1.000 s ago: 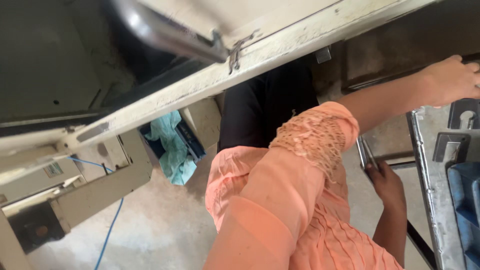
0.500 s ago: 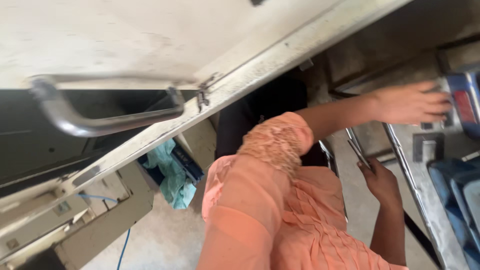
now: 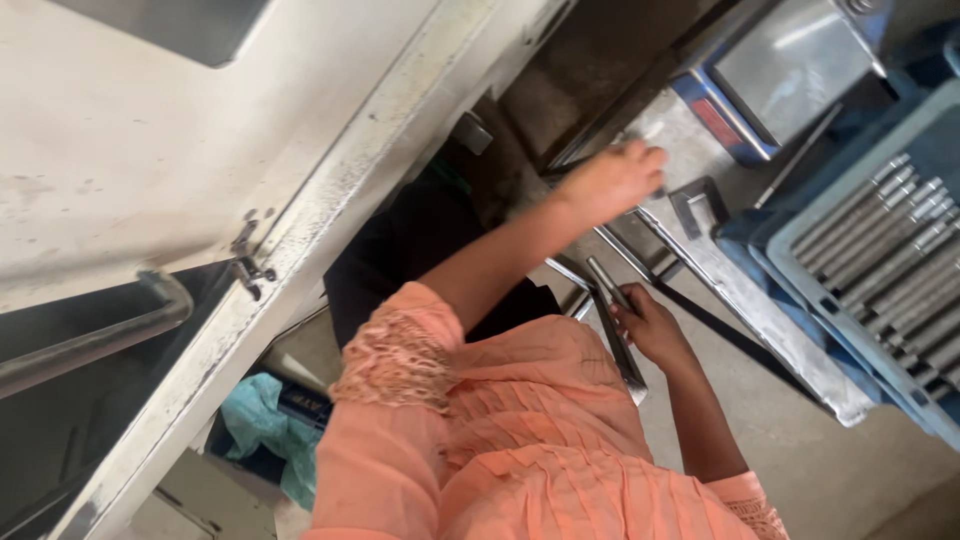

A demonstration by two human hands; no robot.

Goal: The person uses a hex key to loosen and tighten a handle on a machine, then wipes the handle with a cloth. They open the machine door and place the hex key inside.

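Peach-coloured pleated fabric with a lace-edged short sleeve fills the bottom of the head view, and both bare arms reach out from it toward a metal workbench (image 3: 800, 350). The left hand (image 3: 612, 182) stretches forward over the near end of the bench top, blurred, its fingers loosely curled; whether it grips anything cannot be told. The right hand (image 3: 652, 325) sits lower and nearer the body, its fingers wrapped around a flat, narrow metal bar (image 3: 615, 325), which slants from just above the hand down toward the shirt. Further right on the bench stands a grey plastic crate (image 3: 800, 240) packed with long steel bolts (image 3: 890, 250) lying side by side. Beyond the left hand rests a blue machine with a shiny metal plate (image 3: 775, 65). A large off-white machine door with a curved handle (image 3: 110, 335) crosses the left half, and a teal cloth (image 3: 262, 425) lies below it.
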